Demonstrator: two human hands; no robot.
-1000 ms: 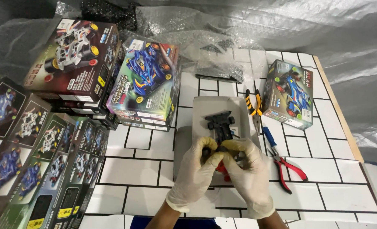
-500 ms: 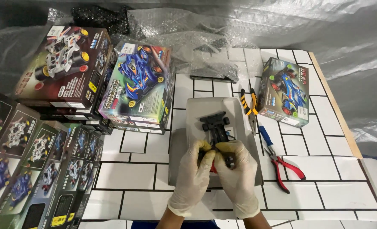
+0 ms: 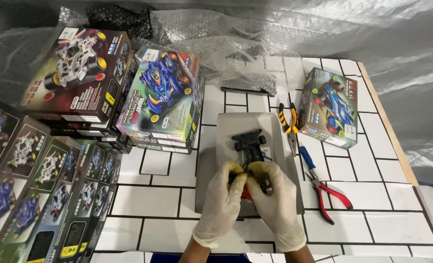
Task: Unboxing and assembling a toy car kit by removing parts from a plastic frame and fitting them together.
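hands: left hand (image 3: 222,204) and right hand (image 3: 277,204), both gloved, pinching the near end of the car frame (image 3: 249,151)
frame: black, over the grey tray (image 3: 226,131), long axis running straight away from me
further back: pliers (image 3: 288,122), toy box (image 3: 329,107)

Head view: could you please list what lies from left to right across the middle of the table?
Rows of small boxes → green box → grey tray with the black chassis and both gloved hands, left hand, right hand → yellow pliers → red cutters → upright box.
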